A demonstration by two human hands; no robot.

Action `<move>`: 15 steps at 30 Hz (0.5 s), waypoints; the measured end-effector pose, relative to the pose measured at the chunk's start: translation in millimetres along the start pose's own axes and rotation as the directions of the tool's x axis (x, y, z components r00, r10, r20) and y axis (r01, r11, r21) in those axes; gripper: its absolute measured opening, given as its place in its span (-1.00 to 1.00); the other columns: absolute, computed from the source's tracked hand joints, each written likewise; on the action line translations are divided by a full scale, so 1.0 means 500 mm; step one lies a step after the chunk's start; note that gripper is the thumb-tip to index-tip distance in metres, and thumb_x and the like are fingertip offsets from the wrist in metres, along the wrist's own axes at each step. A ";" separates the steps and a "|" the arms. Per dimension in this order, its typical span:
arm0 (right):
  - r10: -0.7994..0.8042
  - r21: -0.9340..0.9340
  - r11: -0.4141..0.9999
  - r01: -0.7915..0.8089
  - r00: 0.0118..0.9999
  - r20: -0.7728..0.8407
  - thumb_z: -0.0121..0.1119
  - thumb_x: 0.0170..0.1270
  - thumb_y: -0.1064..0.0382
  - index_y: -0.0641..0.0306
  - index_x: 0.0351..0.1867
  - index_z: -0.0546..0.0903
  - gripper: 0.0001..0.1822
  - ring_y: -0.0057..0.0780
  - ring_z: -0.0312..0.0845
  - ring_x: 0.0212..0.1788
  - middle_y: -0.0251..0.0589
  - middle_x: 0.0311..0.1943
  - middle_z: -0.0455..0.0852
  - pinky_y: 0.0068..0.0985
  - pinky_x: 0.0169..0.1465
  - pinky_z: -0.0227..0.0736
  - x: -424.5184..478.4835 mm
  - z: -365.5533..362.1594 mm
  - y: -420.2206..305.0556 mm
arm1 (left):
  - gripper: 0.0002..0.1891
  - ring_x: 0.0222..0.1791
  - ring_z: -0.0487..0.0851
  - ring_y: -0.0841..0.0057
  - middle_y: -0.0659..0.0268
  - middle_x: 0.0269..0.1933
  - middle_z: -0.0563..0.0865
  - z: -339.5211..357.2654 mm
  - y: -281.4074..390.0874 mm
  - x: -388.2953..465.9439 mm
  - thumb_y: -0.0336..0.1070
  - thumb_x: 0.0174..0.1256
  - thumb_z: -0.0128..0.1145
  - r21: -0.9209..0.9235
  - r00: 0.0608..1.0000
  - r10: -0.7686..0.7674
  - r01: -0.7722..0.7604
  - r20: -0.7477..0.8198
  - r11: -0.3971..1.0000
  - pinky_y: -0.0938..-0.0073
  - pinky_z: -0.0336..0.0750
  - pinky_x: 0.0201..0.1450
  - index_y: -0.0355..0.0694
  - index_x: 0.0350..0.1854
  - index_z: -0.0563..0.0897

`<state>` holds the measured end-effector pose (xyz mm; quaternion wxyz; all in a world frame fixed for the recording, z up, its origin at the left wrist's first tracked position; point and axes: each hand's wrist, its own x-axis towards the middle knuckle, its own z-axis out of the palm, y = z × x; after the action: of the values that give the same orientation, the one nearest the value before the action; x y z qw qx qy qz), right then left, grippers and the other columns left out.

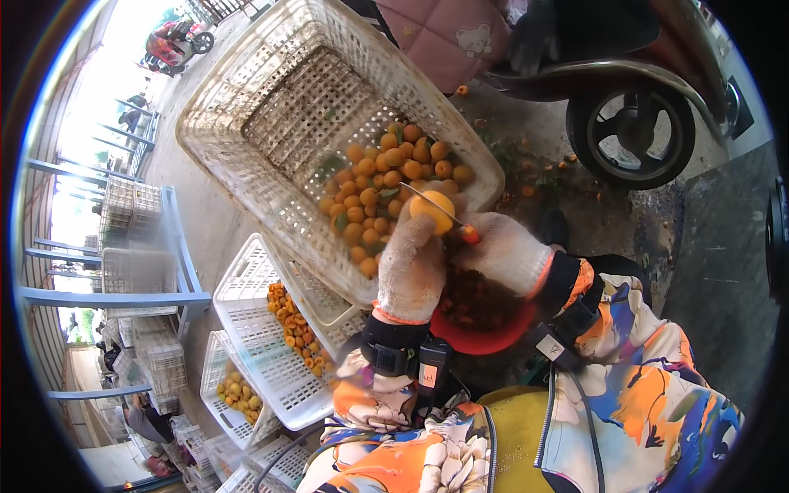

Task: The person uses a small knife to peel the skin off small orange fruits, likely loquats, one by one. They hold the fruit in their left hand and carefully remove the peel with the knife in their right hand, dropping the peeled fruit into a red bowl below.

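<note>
Both hands wear pale knit work gloves with orange cuffs. An apricot-like orange fruit (pixel 431 213) is pinched in my left hand (pixel 412 265). My right hand (pixel 506 251) grips a small knife by its red handle (pixel 470 234), and the thin knife blade (pixel 425 198) lies across the fruit. How deep the blade sits cannot be seen. Under my hands is a red basin (pixel 478 342) with dark, blurred bits inside. Just beyond, a large tilted off-white plastic crate (pixel 280 212) contains many whole orange fruits (pixel 368 197) and some green leaves.
At the left, a white crate (pixel 237 302) holds cut orange fruit pieces (pixel 296 330); another crate (pixel 225 425) holds yellowish fruits (pixel 239 394). A scooter wheel (pixel 630 138) stands at the right, beside a pink quilted cover (pixel 444 43). Blue metal beams (pixel 117 299) and stacked crates (pixel 138 271) line the far left.
</note>
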<state>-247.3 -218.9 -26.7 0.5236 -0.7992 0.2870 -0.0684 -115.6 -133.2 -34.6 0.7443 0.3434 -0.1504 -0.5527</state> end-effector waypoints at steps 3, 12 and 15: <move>-0.012 -0.051 0.999 0.010 0.999 -0.038 0.09 0.28 0.20 0.26 -0.18 0.70 -0.76 0.15 0.68 -0.12 0.14 -0.27 0.75 -0.08 -0.07 0.57 -0.007 -0.007 -0.010 | -0.41 0.24 0.57 0.12 -0.02 0.27 0.60 0.006 0.004 -0.007 -0.32 0.26 0.07 0.118 0.999 -0.003 -0.003 0.051 0.993 0.23 0.37 0.39 -0.38 0.37 0.42; 0.089 -0.337 0.939 -0.062 0.994 0.065 0.17 0.32 0.21 0.16 -0.06 0.62 -0.79 0.06 0.67 -0.10 0.05 -0.17 0.71 -0.18 -0.07 0.57 0.014 0.004 0.012 | -0.39 0.23 0.60 0.15 -0.01 0.20 0.64 0.040 0.049 -0.015 -0.44 0.11 0.08 0.404 0.996 0.060 -0.079 0.060 0.911 0.26 0.45 0.30 -0.33 0.32 0.48; -0.017 -0.245 0.969 0.007 0.999 -0.038 0.10 0.31 0.21 0.23 -0.14 0.65 -0.79 0.11 0.69 -0.13 0.11 -0.22 0.74 -0.10 -0.09 0.58 0.020 0.015 0.011 | -0.35 0.24 0.59 0.23 0.05 0.18 0.65 0.031 0.030 -0.011 -0.50 0.08 0.08 -0.010 0.998 0.040 -0.040 0.051 0.999 0.34 0.47 0.28 -0.33 0.36 0.45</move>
<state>-237.8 -219.7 -36.9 0.4148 -0.8579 0.2987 -0.0515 -116.2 -131.2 -12.7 0.7526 0.3228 -0.1736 -0.5470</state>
